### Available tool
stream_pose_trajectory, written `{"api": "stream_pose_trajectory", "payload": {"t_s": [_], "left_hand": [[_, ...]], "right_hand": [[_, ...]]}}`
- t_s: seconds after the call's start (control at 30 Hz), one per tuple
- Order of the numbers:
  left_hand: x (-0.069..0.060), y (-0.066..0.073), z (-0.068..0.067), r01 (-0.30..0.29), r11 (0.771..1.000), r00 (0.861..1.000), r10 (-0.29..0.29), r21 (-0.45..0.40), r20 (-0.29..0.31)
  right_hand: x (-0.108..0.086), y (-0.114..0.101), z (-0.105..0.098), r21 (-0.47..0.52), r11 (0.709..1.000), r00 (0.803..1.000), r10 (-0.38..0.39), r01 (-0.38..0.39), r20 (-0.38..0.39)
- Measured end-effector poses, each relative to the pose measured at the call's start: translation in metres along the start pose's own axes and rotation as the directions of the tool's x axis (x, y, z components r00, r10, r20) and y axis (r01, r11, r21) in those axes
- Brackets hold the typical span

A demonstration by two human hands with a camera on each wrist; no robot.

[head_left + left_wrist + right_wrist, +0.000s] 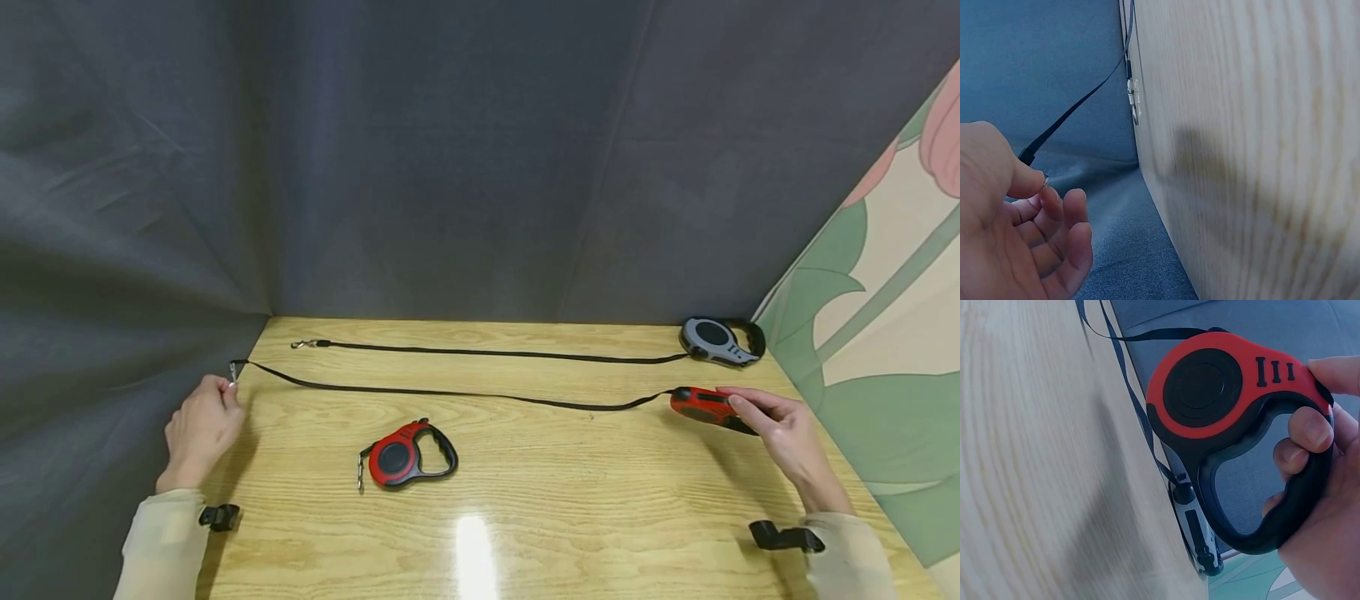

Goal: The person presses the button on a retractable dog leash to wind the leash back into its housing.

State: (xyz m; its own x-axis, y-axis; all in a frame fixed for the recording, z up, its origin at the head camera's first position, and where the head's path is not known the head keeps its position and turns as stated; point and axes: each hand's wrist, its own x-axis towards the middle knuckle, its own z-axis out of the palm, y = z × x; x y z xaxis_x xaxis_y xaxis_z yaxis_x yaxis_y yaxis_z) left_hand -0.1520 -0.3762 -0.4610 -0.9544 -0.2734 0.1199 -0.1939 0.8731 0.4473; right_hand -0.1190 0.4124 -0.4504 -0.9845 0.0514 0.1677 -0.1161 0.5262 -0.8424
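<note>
My left hand (201,429) pinches the metal clip (233,370) of a black leash strap (450,392) at the table's left edge. In the left wrist view, thumb and forefinger meet on that clip (1045,180), and the other fingers are loosely bent. The strap runs across the table, sagging a little, to a red and black retractable leash (701,405). My right hand (783,433) grips its handle; in the right wrist view, fingers curl through the black handle loop (1304,506), with the thumb near the top of the red case (1254,347).
Behind lies a grey retractable leash (711,337) at the back right, its strap (495,353) drawn out to a clip (303,343) at left. A second red retractable leash (395,457) rests at front centre. Dark cloth (465,167) hangs behind the wooden table (570,500).
</note>
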Motion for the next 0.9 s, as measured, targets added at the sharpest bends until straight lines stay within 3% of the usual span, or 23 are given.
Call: {"api": "stream_pose_trajectory", "payload": {"t_s": [0.27,0.37,0.5,0.6,0.9], "left_hand": [[-0.004,-0.001,0.002,-0.021,1.0,1.0,0.021,0.008,-0.022],[-0.006,0.002,0.004,-0.045,0.999,0.996,0.045,0.001,-0.073],[-0.005,0.006,0.007,-0.117,0.993,0.984,0.118,0.018,-0.136],[-0.004,0.01,0.009,-0.154,0.988,0.98,0.156,0.032,-0.126],[-0.006,0.015,0.016,-0.147,0.989,0.986,0.148,0.013,-0.071]], "right_hand": [[-0.001,-0.001,-0.002,-0.012,1.0,1.0,-0.004,0.003,-0.011],[-0.001,-0.004,-0.003,-0.026,1.0,1.0,-0.013,0.013,0.002],[-0.002,-0.007,0.0,0.001,0.999,0.999,-0.041,0.041,-0.015],[-0.004,-0.01,0.002,0.022,0.998,0.997,-0.06,0.061,-0.041],[-0.005,-0.021,0.013,-0.061,0.997,0.999,-0.046,0.046,0.005]]}}
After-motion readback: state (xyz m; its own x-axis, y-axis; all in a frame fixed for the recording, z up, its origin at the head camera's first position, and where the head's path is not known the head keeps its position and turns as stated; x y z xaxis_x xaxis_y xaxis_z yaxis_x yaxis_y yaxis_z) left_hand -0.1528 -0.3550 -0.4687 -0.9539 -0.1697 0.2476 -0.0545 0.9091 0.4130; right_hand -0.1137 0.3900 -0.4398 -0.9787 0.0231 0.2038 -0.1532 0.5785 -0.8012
